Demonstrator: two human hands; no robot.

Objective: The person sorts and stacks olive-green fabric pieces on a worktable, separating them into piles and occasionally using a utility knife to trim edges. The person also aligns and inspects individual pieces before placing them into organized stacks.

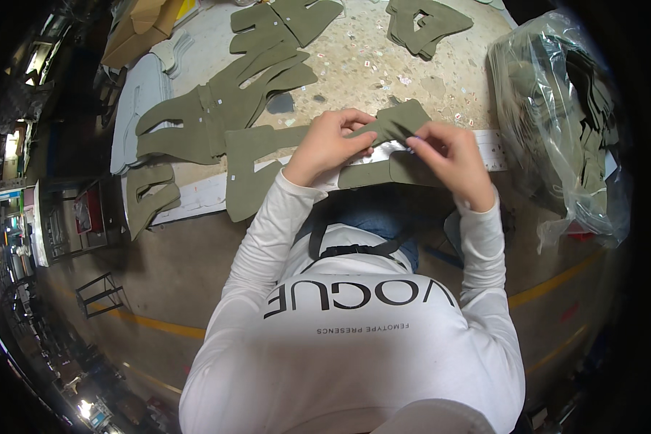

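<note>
My left hand (335, 142) is at the table's near edge, its thumb and fingers closed on an olive-green cut piece (403, 117) of flat sheet material, perhaps leather or fabric. At the piece's right side, my right hand (456, 160) has thumb and forefinger pinched at its edge. The piece is raised slightly and tilted. Under and in front of it lies another olive cut piece (369, 175) with a curved outline. Left of my left hand, a larger olive piece (244, 173) with a cut-out hangs over the near edge. The left fingertips are partly hidden.
Overlapping olive pieces with small white stickers (184, 123) lie at the left, beside pale grey pieces (141, 101). More olive pieces (427, 29) lie far back. A clear plastic bag of olive pieces (557, 123) stands right. A cardboard box (139, 32) sits far left on the speckled table (347, 79).
</note>
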